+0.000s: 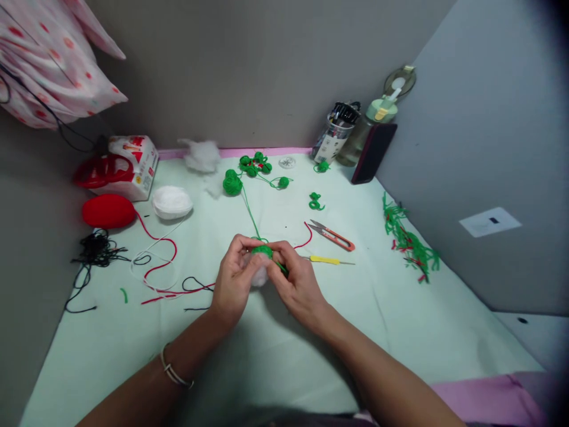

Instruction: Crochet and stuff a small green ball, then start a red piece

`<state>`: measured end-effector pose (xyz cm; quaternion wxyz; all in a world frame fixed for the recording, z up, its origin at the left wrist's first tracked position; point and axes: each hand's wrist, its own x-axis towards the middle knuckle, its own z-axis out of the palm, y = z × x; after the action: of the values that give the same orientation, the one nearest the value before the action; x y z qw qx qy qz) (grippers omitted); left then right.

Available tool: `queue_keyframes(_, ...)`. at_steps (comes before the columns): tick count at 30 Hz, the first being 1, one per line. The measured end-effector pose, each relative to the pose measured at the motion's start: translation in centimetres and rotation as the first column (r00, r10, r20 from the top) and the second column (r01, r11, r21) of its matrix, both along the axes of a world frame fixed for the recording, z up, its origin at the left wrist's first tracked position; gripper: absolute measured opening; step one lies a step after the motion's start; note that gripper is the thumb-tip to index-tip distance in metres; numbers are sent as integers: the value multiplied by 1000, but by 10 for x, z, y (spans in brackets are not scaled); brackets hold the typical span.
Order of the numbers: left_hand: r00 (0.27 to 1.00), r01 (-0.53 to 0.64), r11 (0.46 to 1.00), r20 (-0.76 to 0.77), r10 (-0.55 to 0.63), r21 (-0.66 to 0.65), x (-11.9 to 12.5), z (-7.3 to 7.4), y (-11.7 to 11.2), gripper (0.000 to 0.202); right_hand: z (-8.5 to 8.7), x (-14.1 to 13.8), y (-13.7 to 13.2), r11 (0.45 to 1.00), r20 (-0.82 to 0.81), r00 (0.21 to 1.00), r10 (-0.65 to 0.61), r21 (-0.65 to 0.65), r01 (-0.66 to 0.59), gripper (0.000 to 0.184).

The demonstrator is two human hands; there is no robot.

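Observation:
My left hand (234,274) and my right hand (297,280) meet over the middle of the pale green table cover (400,320). Between their closed fingers sits a small green crocheted piece (262,251) with white stuffing (259,275) showing beneath it. A green strand (250,210) runs from the piece back to a green yarn ball (232,183). A yellow-handled crochet hook (328,260) lies just right of my right hand, and orange thread snips (333,235) lie beyond it.
Red yarn ball (108,210), white yarn (172,201), black thread tangle (95,252) and a carton (133,166) lie left. Small green crocheted bits (255,164) and a fluff tuft (202,155) sit at the back. Pen cup (332,139), bottle (364,133), dark phone (373,153) stand back right; yarn scraps (409,240) right.

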<state>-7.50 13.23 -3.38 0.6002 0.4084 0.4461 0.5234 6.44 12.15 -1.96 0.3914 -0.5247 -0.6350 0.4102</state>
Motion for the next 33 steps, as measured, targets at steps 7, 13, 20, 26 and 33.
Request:
queue_keyframes(7,994,109,992,-3,-109,60,-1,6,-6,21,6,5,4,993,-86,990,-109,-43,105,7)
queue_keyframes(13,993,119,991,-23,-118,67,0,6,-4,23,7,8,6,988,-208,969,-130,-111,108,11)
queue_keyframes(20,1000,1,998,-19,0,68,3,3,-6,23,9,5,-3,1000,-39,999,25,-10,-26,17)
queue_keyframes(26,999,35,999,9,-35,23,-1,-7,0,10,3,4,0,999,-4,1000,24,-27,-24,13)
queue_keyframes(33,992,109,994,68,-109,1,-2,-8,-3,9,0,2,2,988,-140,983,-119,-110,104,2)
